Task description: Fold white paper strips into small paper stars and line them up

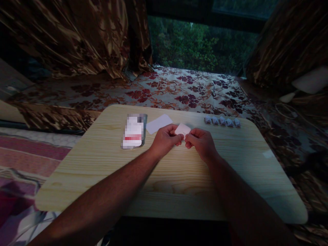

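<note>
Between my two hands is a small piece of white paper [182, 129], held just above the table. My left hand [167, 137] pinches its left side, thumb on top. At the lower right edge of the paper, the thumb and fingers of my right hand [200, 139] are closed on it. Whether the paper has folds is too small to tell. Just behind my left hand, a flat white sheet of paper [159, 123] lies on the wooden table [164, 177].
Left of the sheet lies a phone [133, 131], its screen blurred out. Several small folded white paper pieces [222, 121] stand in a row near the far right edge. A white scrap [268, 154] lies at the right edge. Beyond is a flower-patterned window seat [187, 85].
</note>
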Tool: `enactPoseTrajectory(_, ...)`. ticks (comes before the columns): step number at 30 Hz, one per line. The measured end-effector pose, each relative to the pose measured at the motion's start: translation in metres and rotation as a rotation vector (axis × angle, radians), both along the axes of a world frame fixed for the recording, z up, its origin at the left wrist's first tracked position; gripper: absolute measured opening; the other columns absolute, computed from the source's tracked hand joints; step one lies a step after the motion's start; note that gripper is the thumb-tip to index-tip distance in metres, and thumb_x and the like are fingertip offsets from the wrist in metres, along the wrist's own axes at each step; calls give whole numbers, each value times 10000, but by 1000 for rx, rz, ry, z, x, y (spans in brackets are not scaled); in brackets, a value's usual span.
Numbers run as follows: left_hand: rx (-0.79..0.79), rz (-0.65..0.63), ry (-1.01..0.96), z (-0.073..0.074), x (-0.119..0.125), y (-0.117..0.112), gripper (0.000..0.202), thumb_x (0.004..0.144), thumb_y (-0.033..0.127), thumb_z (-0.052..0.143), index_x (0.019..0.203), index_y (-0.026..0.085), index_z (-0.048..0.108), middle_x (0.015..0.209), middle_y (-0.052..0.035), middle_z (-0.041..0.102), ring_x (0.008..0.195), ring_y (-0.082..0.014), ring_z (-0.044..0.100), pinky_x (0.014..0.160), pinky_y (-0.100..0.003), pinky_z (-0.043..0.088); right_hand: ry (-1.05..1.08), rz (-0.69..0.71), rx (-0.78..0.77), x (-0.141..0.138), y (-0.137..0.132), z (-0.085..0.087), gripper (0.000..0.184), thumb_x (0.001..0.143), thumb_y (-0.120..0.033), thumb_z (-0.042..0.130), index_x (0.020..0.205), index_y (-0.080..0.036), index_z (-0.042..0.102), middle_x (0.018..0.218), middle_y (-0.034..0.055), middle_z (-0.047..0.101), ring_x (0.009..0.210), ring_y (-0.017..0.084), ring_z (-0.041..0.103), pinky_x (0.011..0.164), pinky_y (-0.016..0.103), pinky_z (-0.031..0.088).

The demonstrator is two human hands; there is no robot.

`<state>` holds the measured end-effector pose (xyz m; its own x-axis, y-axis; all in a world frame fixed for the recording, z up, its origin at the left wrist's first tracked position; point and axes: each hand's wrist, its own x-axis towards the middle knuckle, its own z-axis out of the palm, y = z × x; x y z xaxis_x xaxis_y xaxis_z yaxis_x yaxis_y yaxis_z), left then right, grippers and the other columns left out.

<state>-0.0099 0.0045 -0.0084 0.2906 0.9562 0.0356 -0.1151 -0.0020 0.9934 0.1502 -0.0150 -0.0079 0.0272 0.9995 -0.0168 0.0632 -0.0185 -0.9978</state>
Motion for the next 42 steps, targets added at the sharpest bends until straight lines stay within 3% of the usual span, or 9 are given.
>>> enactPoseTrajectory(42, -5, 23, 14, 3, 4, -1, 272, 658, 174, 708, 918, 124, 646, 644, 27, 630, 488, -68, 495, 467, -194, 357, -56, 70, -36, 2, -2, 5, 131, 715, -249, 640, 619, -161, 645, 518, -9, 641, 436, 110, 582, 470, 215, 471)
